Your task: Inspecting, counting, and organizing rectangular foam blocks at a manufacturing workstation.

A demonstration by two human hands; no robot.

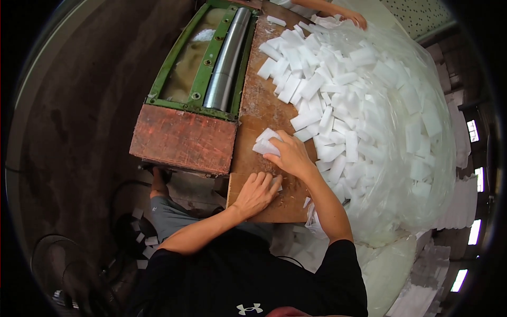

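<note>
Worn brown wooden tabletop (251,134), heaped with flat white rectangular foam pieces (338,113)
Bears these, all jumbled, beyond and to the right of the right fingers (285,141); carries one loose white foam block (275,20) far ahead of those fingertips; looks scuffed just left of them; holds a small white scrap (307,202) right of the left fingers (259,180), close to the near edge.
</note>
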